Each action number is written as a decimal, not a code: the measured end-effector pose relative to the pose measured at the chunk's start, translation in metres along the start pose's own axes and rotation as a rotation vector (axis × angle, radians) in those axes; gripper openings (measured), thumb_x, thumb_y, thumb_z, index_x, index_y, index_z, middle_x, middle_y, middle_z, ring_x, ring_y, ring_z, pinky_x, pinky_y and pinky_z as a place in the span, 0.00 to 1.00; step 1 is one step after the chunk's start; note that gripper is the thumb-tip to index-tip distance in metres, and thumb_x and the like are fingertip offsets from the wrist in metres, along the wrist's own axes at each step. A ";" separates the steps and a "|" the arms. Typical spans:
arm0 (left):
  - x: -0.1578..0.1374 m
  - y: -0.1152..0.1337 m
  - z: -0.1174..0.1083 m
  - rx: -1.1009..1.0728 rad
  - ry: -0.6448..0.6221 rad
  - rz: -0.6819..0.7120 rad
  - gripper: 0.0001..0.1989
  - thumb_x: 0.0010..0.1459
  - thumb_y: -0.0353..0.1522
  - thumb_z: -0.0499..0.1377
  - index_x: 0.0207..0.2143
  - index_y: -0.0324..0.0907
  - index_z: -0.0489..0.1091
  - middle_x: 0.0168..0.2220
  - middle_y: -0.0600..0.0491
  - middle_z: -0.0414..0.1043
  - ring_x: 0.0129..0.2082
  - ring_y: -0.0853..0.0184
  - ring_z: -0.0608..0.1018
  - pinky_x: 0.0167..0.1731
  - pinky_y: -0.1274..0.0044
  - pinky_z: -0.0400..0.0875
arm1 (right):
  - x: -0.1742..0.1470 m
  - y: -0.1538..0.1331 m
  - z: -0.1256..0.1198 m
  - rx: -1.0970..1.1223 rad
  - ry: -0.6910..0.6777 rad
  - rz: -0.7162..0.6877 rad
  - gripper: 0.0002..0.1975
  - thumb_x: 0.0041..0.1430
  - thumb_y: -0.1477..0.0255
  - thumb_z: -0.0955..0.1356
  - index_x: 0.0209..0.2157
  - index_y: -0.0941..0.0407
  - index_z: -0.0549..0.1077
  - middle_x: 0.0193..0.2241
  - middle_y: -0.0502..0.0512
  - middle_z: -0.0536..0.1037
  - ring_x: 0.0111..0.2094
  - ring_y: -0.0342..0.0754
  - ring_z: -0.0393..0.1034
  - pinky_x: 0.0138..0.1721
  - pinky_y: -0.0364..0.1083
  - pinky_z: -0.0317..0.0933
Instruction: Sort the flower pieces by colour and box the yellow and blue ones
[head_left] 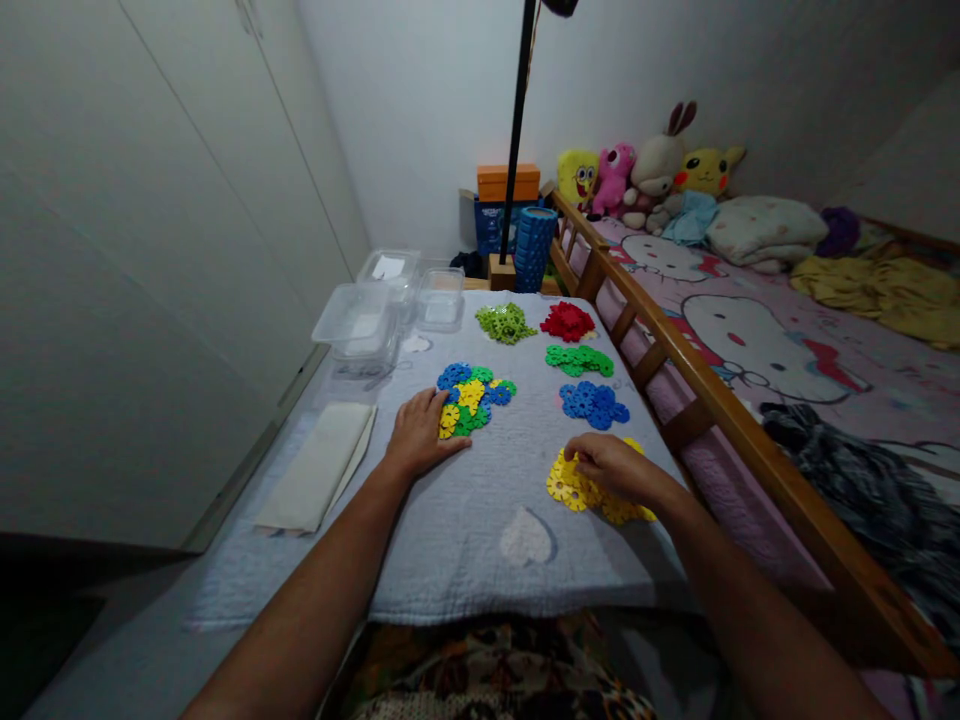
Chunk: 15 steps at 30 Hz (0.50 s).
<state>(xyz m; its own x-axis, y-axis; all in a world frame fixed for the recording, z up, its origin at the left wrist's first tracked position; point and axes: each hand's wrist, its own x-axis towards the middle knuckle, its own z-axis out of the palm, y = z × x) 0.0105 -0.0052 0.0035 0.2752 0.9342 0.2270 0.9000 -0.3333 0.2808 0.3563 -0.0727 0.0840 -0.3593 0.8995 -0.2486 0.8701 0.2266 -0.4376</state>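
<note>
My left hand [421,432] rests on the cloth with fingers spread, against the left edge of a mixed pile of blue, green and yellow snowflake discs [472,395]. On the right, my right hand [611,465] is over a pile of yellow snowflake discs [566,488], its fingertips pinched together; whatever may be between them is too small to tell. Behind that pile lie blue discs [592,403], then green discs [579,360]. Farther back are a pile of red pieces [568,321] and a pile of light green pieces [505,323].
Clear plastic containers [356,318] stand at the table's back left. A folded beige cloth [319,470] lies at the left. The bed's wooden rail [660,325] runs along the right side. Behind the table are a black pole [517,130] and a blue foam roller [535,250].
</note>
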 end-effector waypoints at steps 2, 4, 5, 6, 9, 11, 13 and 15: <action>0.001 0.002 0.000 0.040 -0.026 -0.010 0.47 0.50 0.54 0.63 0.66 0.40 0.56 0.66 0.37 0.58 0.66 0.47 0.61 0.63 0.59 0.55 | 0.002 0.003 0.004 -0.051 0.010 -0.024 0.14 0.57 0.80 0.64 0.41 0.57 0.78 0.40 0.58 0.78 0.41 0.49 0.70 0.42 0.44 0.58; 0.003 0.005 0.001 0.072 -0.052 -0.029 0.48 0.52 0.55 0.62 0.67 0.38 0.54 0.66 0.35 0.57 0.66 0.46 0.60 0.63 0.59 0.54 | 0.002 0.005 0.006 -0.089 0.022 -0.042 0.13 0.57 0.80 0.64 0.40 0.57 0.78 0.39 0.58 0.77 0.40 0.49 0.70 0.41 0.44 0.58; 0.004 0.007 0.001 0.083 -0.063 -0.040 0.48 0.52 0.55 0.61 0.67 0.38 0.53 0.67 0.34 0.56 0.67 0.46 0.59 0.63 0.59 0.54 | 0.002 0.006 0.007 -0.098 0.025 -0.046 0.13 0.57 0.80 0.65 0.40 0.57 0.78 0.38 0.57 0.77 0.40 0.49 0.69 0.40 0.44 0.57; 0.005 0.008 0.002 0.089 -0.072 -0.053 0.49 0.52 0.55 0.61 0.67 0.38 0.52 0.67 0.34 0.55 0.67 0.45 0.58 0.63 0.58 0.53 | 0.002 0.006 0.008 -0.104 0.027 -0.047 0.12 0.57 0.80 0.65 0.40 0.57 0.78 0.38 0.57 0.77 0.39 0.48 0.69 0.40 0.44 0.57; 0.011 0.011 0.005 0.079 -0.078 -0.091 0.53 0.49 0.56 0.63 0.69 0.38 0.49 0.68 0.32 0.51 0.68 0.42 0.56 0.63 0.56 0.52 | 0.001 0.006 0.008 -0.101 0.022 -0.034 0.12 0.56 0.79 0.66 0.40 0.57 0.77 0.37 0.56 0.76 0.39 0.48 0.69 0.40 0.44 0.57; 0.017 0.012 0.008 0.048 -0.072 -0.099 0.57 0.46 0.56 0.65 0.69 0.38 0.48 0.69 0.30 0.49 0.68 0.39 0.55 0.62 0.54 0.53 | 0.001 0.004 0.008 -0.083 0.025 -0.027 0.12 0.56 0.79 0.66 0.40 0.57 0.77 0.37 0.56 0.77 0.39 0.48 0.69 0.40 0.44 0.57; 0.025 0.012 0.011 0.011 -0.060 -0.087 0.60 0.43 0.56 0.67 0.69 0.38 0.48 0.69 0.28 0.48 0.68 0.36 0.55 0.62 0.53 0.53 | 0.004 0.001 0.006 -0.062 0.038 -0.027 0.12 0.56 0.79 0.66 0.41 0.57 0.76 0.38 0.57 0.77 0.39 0.48 0.69 0.40 0.44 0.58; 0.032 0.013 0.012 -0.022 -0.036 -0.067 0.61 0.40 0.56 0.69 0.69 0.39 0.49 0.68 0.30 0.50 0.68 0.37 0.56 0.61 0.53 0.54 | 0.011 -0.004 0.003 -0.047 0.052 -0.037 0.12 0.57 0.80 0.65 0.42 0.57 0.76 0.38 0.57 0.77 0.39 0.47 0.69 0.40 0.44 0.58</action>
<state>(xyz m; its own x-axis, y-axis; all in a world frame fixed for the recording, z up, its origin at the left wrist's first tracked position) 0.0354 0.0216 0.0029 0.2266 0.9584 0.1733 0.9095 -0.2719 0.3145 0.3480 -0.0649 0.0810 -0.3743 0.9082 -0.1870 0.8719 0.2761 -0.4044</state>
